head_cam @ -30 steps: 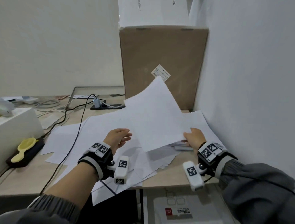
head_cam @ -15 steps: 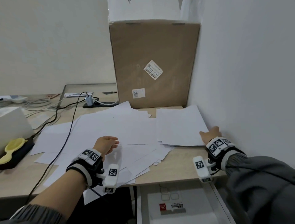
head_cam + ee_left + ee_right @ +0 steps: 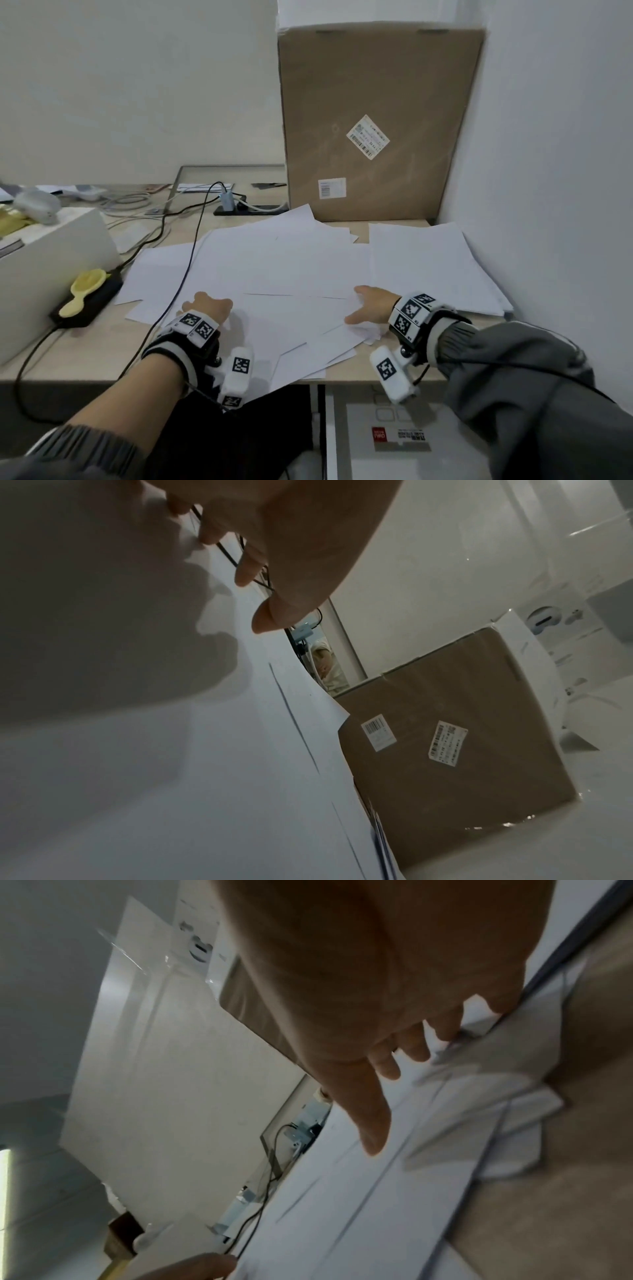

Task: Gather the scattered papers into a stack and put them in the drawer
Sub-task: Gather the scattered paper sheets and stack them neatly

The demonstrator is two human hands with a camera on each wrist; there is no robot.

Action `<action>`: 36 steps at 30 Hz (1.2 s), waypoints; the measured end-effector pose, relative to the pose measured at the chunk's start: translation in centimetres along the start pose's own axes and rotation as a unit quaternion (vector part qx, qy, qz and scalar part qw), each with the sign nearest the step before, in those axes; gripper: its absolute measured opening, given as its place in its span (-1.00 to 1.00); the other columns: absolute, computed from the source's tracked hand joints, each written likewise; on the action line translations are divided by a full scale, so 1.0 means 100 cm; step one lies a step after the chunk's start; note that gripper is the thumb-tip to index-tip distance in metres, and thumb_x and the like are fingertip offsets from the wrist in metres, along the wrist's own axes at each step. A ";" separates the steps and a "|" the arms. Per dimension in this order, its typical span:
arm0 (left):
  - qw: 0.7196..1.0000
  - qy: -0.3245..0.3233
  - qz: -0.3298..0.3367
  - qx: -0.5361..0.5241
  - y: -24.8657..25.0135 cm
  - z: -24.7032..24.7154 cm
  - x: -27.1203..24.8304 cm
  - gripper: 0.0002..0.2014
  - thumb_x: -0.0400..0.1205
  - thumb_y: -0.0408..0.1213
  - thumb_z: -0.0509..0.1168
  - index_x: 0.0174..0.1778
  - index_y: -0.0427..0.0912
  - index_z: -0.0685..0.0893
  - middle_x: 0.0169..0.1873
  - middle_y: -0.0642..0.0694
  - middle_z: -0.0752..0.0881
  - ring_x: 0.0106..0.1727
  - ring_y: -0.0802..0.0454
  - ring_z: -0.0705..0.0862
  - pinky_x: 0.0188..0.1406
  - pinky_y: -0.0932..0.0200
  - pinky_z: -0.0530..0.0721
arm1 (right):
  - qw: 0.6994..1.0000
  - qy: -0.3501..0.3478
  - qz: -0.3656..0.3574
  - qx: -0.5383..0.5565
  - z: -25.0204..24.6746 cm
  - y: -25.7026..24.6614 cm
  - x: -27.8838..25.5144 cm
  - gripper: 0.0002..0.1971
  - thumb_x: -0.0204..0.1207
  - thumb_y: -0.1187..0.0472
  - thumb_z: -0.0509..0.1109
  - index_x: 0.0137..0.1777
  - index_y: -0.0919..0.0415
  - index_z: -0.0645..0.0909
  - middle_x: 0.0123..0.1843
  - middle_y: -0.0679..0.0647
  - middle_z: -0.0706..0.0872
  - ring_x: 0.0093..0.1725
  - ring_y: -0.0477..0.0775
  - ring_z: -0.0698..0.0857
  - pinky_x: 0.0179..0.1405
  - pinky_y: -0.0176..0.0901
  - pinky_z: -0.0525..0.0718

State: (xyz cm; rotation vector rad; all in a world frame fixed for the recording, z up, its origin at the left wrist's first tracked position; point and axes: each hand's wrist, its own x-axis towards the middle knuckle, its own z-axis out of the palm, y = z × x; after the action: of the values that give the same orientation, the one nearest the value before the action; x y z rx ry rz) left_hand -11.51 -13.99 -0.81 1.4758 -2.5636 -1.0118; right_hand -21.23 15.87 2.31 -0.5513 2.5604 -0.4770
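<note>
Left hand (image 3: pixel 209 306): hovers low over the near-left part of the paper spread, fingers loosely extended, gripping nothing; its fingertips (image 3: pixel 246 578) sit just above a sheet beside a black cable (image 3: pixel 178 287).
Right hand (image 3: pixel 371 305): fingers spread and relaxed, resting on the sheets at the near-right of the spread, pinching nothing.
Scattered papers (image 3: pixel 281 274): loose white sheets overlapping across the table (image 3: pixel 68 359), some hanging over its front edge.
Stack (image 3: pixel 431 263): a tidier pile at the right, by the wall, just in front of the cardboard box (image 3: pixel 376 120).
Drawer (image 3: pixel 394 442): open below the table's front edge, on the right.
</note>
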 end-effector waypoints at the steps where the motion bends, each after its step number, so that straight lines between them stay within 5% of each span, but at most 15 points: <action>1: 1.000 0.002 -0.004 0.003 0.000 -0.001 -0.003 -0.28 0.47 -0.10 0.29 0.55 -0.23 0.27 0.44 -0.36 0.40 0.36 -0.34 0.49 0.34 -0.17 0.54 | 0.999 -0.003 0.009 -0.032 0.006 -0.002 0.004 -0.15 0.48 -0.08 0.43 0.64 0.23 0.10 0.62 0.15 0.27 0.58 0.19 0.29 0.52 -0.01 0.34; 4: 1.000 -0.008 0.000 -0.030 0.007 0.001 -0.012 -0.21 0.54 -0.18 0.33 0.64 -0.25 0.10 0.51 -0.37 0.32 0.42 -0.35 0.46 0.34 -0.12 0.53 | 0.994 0.020 0.014 -0.110 0.018 -0.004 0.010 -0.13 0.42 -0.21 0.41 0.59 0.20 0.15 0.52 0.20 0.32 0.52 0.27 0.31 0.48 0.17 0.37; 7: 0.995 -0.005 -0.014 -0.096 0.018 -0.003 -0.009 -0.17 0.53 -0.25 0.40 0.62 -0.34 0.07 0.49 -0.41 0.36 0.41 -0.36 0.48 0.29 -0.10 0.54 | 0.992 0.031 0.009 -0.118 0.020 -0.001 0.012 -0.11 0.43 -0.22 0.40 0.62 0.21 0.11 0.54 0.21 0.29 0.54 0.28 0.28 0.51 0.15 0.33; 12: 0.960 -0.076 -0.050 -0.266 0.016 -0.011 0.026 -0.20 0.25 -0.24 0.57 0.39 -0.44 0.47 0.23 -0.38 0.66 0.19 -0.34 0.69 0.15 -0.16 0.65 | 0.993 0.011 0.007 -0.121 0.019 0.002 0.010 -0.04 0.46 -0.24 0.37 0.68 0.17 -0.06 0.68 0.18 0.06 0.65 0.27 0.07 0.61 0.13 0.18; 16: 0.927 -0.197 -0.050 -0.314 0.015 -0.018 0.009 -0.64 0.47 -0.23 0.48 0.10 -0.33 0.64 -0.03 -0.30 0.71 -0.01 -0.24 0.69 0.15 -0.11 0.59 | 0.992 0.021 0.002 -0.121 0.018 -0.001 0.004 -0.09 0.49 -0.22 0.35 0.66 0.18 -0.01 0.66 0.19 0.10 0.65 0.26 0.09 0.61 0.14 0.18; 19: 0.922 -0.239 -0.041 -0.303 0.012 -0.022 0.003 -0.58 0.41 -0.13 0.53 0.08 -0.30 0.69 -0.18 -0.26 0.76 -0.12 -0.23 0.69 0.07 -0.05 0.65 | 0.993 0.014 0.006 -0.116 0.018 -0.002 0.001 -0.07 0.49 -0.23 0.34 0.68 0.17 -0.06 0.69 0.17 0.04 0.67 0.26 0.03 0.63 0.12 0.12; 21: 0.911 -0.245 -0.053 -0.329 0.011 -0.025 0.005 -0.55 0.49 -0.12 0.47 0.21 -0.30 0.64 -0.15 -0.23 0.72 -0.21 -0.18 0.63 -0.17 0.03 0.61 | 0.993 0.016 0.006 -0.113 0.018 -0.003 -0.002 -0.08 0.50 -0.21 0.34 0.68 0.17 -0.06 0.69 0.16 0.03 0.67 0.25 0.02 0.63 0.09 0.12; 23: 0.916 -0.219 -0.062 -0.329 0.009 -0.028 0.005 -0.33 0.50 -0.13 0.43 0.50 -0.30 0.42 0.10 -0.27 0.64 -0.24 -0.19 0.57 -0.27 0.02 0.55 | 0.993 0.020 0.007 -0.115 0.017 -0.004 -0.005 -0.11 0.51 -0.20 0.33 0.67 0.17 -0.03 0.68 0.17 0.08 0.66 0.23 0.06 0.62 0.08 0.15; 26: 0.920 -0.186 -0.065 -0.338 0.003 -0.029 0.003 -0.35 0.61 -0.25 0.32 0.59 -0.30 0.22 0.06 -0.30 0.57 -0.35 -0.19 0.47 -0.41 0.05 0.45 | 0.993 0.024 0.010 -0.119 0.017 -0.005 -0.006 -0.09 0.50 -0.22 0.33 0.67 0.18 -0.03 0.67 0.16 0.11 0.65 0.21 0.10 0.62 0.07 0.17; 31: 0.934 -0.269 -0.079 -0.222 -0.011 -0.019 -0.006 -0.41 0.33 -0.24 0.57 0.23 -0.34 0.58 -0.03 -0.26 0.58 -0.19 -0.20 0.62 -0.16 0.02 0.59 | 0.991 0.022 0.013 -0.128 0.015 -0.006 -0.006 -0.11 0.47 -0.24 0.35 0.64 0.21 0.06 0.64 0.14 0.20 0.62 0.18 0.20 0.59 0.06 0.24; 36: 0.969 -0.148 -0.003 -0.197 -0.008 -0.005 -0.010 -0.52 0.51 -0.45 0.44 0.34 -0.47 0.55 0.31 -0.43 0.63 0.27 -0.30 0.66 0.21 -0.06 0.62 | 0.992 0.015 0.012 -0.126 0.005 -0.017 0.001 -0.32 0.46 -0.21 0.39 0.44 0.18 0.35 0.40 0.12 0.52 0.49 0.17 0.45 0.35 -0.06 0.47</action>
State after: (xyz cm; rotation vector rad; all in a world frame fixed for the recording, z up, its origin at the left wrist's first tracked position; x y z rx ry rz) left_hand -10.21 -13.79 -0.57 1.3088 -2.3269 -1.7382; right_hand -20.54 14.25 2.54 -0.6045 2.6699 -0.1535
